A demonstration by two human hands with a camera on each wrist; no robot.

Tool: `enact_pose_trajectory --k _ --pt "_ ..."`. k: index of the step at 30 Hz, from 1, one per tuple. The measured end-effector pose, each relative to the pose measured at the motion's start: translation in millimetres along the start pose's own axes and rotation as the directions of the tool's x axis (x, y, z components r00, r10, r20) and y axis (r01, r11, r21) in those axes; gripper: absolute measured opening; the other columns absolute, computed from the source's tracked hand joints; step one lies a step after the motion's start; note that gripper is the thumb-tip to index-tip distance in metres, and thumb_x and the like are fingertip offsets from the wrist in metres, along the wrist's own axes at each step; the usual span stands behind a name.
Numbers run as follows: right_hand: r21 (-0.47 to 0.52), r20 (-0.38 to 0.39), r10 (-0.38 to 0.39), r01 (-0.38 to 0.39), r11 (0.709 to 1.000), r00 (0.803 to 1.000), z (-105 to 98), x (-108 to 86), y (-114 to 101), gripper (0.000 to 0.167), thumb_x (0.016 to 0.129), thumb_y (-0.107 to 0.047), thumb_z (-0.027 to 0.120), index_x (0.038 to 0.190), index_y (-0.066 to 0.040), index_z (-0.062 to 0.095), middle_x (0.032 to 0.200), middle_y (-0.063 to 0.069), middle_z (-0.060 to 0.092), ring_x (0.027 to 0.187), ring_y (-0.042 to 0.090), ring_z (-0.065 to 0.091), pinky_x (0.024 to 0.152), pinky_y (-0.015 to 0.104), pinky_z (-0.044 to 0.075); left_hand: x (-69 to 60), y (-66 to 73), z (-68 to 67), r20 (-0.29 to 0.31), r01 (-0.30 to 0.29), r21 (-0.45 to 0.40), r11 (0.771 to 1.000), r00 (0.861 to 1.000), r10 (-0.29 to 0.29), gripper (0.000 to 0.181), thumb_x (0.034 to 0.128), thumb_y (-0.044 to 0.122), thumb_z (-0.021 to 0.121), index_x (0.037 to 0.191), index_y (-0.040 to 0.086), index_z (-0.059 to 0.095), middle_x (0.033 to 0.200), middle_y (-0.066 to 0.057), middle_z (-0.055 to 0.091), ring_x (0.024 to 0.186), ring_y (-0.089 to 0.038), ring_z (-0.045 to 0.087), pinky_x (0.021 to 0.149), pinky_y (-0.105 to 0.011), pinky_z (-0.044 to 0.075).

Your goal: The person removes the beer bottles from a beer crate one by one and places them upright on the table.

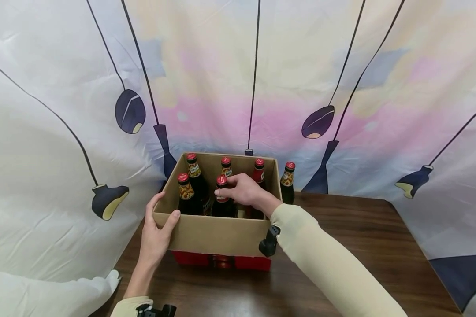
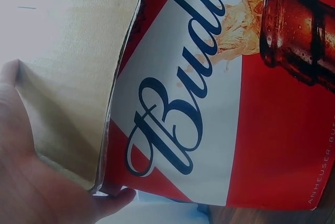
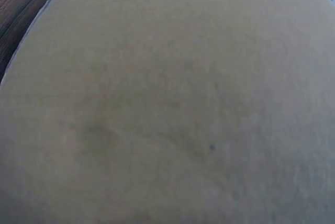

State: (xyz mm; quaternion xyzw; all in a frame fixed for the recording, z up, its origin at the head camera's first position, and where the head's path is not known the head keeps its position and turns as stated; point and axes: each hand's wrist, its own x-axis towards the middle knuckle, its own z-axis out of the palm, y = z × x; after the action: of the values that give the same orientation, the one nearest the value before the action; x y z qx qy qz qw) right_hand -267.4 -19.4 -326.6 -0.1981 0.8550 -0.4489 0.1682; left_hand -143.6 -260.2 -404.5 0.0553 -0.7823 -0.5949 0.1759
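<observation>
An open cardboard box [image 1: 218, 233] stands on the table with its flaps up; its printed red and white side [image 2: 209, 130] shows in the left wrist view. My left hand [image 1: 154, 237] grips the box's near left corner, thumb over the front flap and fingers along the left one. Inside the box, my right hand [image 1: 247, 191] pinches the neck of a dark beer bottle [image 1: 223, 210] with a red cap. Several more beer bottles [image 1: 187, 203] stand around it; their lower parts are hidden by the box. Brown cardboard [image 3: 167, 103] fills most of the right wrist view.
Another red-capped bottle [image 1: 287, 187] stands outside the box, just beyond its right side. The dark wooden table [image 1: 365, 246] stretches to the right. A printed cloth [image 1: 206, 75] hangs close behind the box, and white fabric [image 1: 43, 290] bunches at the lower left.
</observation>
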Motion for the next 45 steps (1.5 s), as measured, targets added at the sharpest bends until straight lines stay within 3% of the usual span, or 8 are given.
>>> enact_pose_trajectory --k 6,11,18,23,28,32,39,45 --pt "-0.045 -0.091 0.016 -0.021 0.999 0.996 3 -1.0 1 0.045 0.097 -0.038 0.078 0.134 -0.013 0.074 0.136 0.01 0.071 0.107 0.024 0.066 0.088 0.038 0.054 -2.1 0.1 -1.1 0.009 0.018 0.026 0.999 1.0 -0.019 0.074 0.1051 0.034 0.063 0.167 0.034 0.023 0.167 -0.013 0.03 0.138 -0.037 0.041 0.103 -0.059 0.043" --pt "0.077 -0.156 -0.007 0.019 0.997 0.988 0 -3.0 1 0.038 0.095 -0.033 0.081 0.128 -0.014 0.078 0.13 0.009 0.074 0.118 0.027 0.067 0.101 0.045 0.055 -1.7 0.6 -1.8 -0.005 0.01 0.052 0.999 1.0 -0.01 0.072 0.1053 0.033 0.063 0.167 0.034 0.025 0.165 -0.014 0.034 0.134 -0.034 0.045 0.098 -0.048 0.044" --pt "0.246 -0.249 -0.027 0.09 0.965 0.968 -15 -14.6 0 0.035 0.094 -0.026 0.081 0.126 -0.012 0.079 0.127 0.008 0.076 0.122 0.026 0.067 0.107 0.047 0.051 -0.1 0.6 1.9 0.0 -0.001 0.054 0.999 1.0 0.001 0.071 0.1053 0.034 0.063 0.166 0.032 0.026 0.164 -0.015 0.035 0.135 -0.035 0.045 0.099 -0.049 0.043" --pt "0.33 -0.331 -0.037 0.152 0.932 0.943 -35 -25.6 -11 0.037 0.093 -0.025 0.083 0.127 -0.012 0.079 0.124 0.008 0.077 0.111 0.018 0.066 0.092 0.035 0.055 -0.4 -0.6 2.4 -0.004 -0.005 0.041 0.999 1.0 0.005 0.07 0.1058 0.031 0.063 0.166 0.032 0.026 0.164 -0.012 0.035 0.136 -0.031 0.045 0.099 -0.044 0.042" --pt "0.331 -0.367 -0.065 0.195 0.923 0.928 -60 -38.5 -36 0.038 0.093 -0.026 0.082 0.128 -0.012 0.078 0.122 0.011 0.077 0.104 0.018 0.065 0.084 0.033 0.055 0.2 0.4 1.2 -0.005 0.0 0.039 0.999 1.0 0.0 0.07 0.1062 0.03 0.063 0.166 0.034 0.026 0.164 -0.009 0.035 0.135 -0.026 0.044 0.099 -0.036 0.04" --pt "0.321 -0.39 -0.105 0.242 0.916 0.915 -80 -49.5 -55 0.038 0.094 -0.025 0.082 0.128 -0.01 0.078 0.127 0.011 0.075 0.114 0.021 0.063 0.095 0.039 0.054 2.3 2.2 1.2 -0.003 0.002 0.043 0.999 1.0 -0.002 0.07 0.1063 0.032 0.062 0.166 0.035 0.025 0.163 -0.01 0.036 0.13 -0.024 0.045 0.097 -0.034 0.043" --pt "0.335 -0.423 -0.111 0.27 0.903 0.899 -109 -67.2 -72 0.041 0.095 -0.026 0.08 0.131 -0.006 0.075 0.134 0.012 0.072 0.125 0.027 0.063 0.115 0.047 0.043 1.3 1.7 -0.4 0.005 0.006 0.031 0.999 1.0 -0.006 0.073 0.1062 0.031 0.062 0.167 0.034 0.022 0.165 -0.012 0.032 0.135 -0.03 0.043 0.1 -0.05 0.041" --pt "0.351 -0.491 -0.133 0.336 0.874 0.861 -134 -76.0 -89 0.04 0.095 -0.022 0.08 0.13 -0.004 0.075 0.131 0.011 0.072 0.123 0.022 0.062 0.113 0.042 0.043 0.6 0.9 -1.1 0.008 0.012 0.052 0.999 1.0 -0.013 0.074 0.1059 0.032 0.062 0.167 0.034 0.022 0.164 -0.015 0.034 0.13 -0.03 0.045 0.093 -0.039 0.045"
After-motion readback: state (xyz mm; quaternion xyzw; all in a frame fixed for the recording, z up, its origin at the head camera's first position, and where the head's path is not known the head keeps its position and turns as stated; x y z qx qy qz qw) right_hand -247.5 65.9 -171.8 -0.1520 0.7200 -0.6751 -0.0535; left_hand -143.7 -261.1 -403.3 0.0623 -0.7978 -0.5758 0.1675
